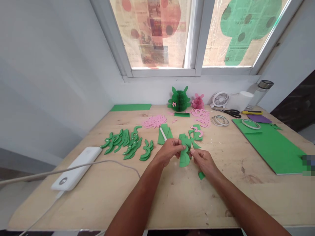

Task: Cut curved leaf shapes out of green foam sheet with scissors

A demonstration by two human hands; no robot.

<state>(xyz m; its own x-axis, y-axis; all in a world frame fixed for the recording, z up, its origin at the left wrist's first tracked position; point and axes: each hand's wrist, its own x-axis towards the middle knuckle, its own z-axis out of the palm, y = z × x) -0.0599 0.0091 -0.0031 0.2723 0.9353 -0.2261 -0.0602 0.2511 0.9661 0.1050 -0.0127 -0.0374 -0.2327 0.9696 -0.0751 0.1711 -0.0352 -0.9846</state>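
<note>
My left hand (169, 150) pinches a green paper cutout (184, 159) with scalloped edges and a faint curved line on it. My right hand (203, 160) is closed too, its thumb and fingertips pressed together at the cutout's right edge; the grip is partly hidden. A small green scrap (201, 175) lies beneath the right hand. Just behind the hands are green paper pieces (197, 134) with a pink curl on top. Left of these, a white pen (162, 133) rests on folded green paper (167, 131). Stacks of curved green cutouts (133, 146) spread to the left.
Pink cutouts (155, 121) lie mid-table. Green (180, 100) and pink (197, 101) honeycomb paper figures stand by the wall. Rightward are tape rolls (221, 120), black scissors (232, 112), a yellow cutter (252, 112) and green sheets (273, 147). A white power bank (76, 168) with cables sits left.
</note>
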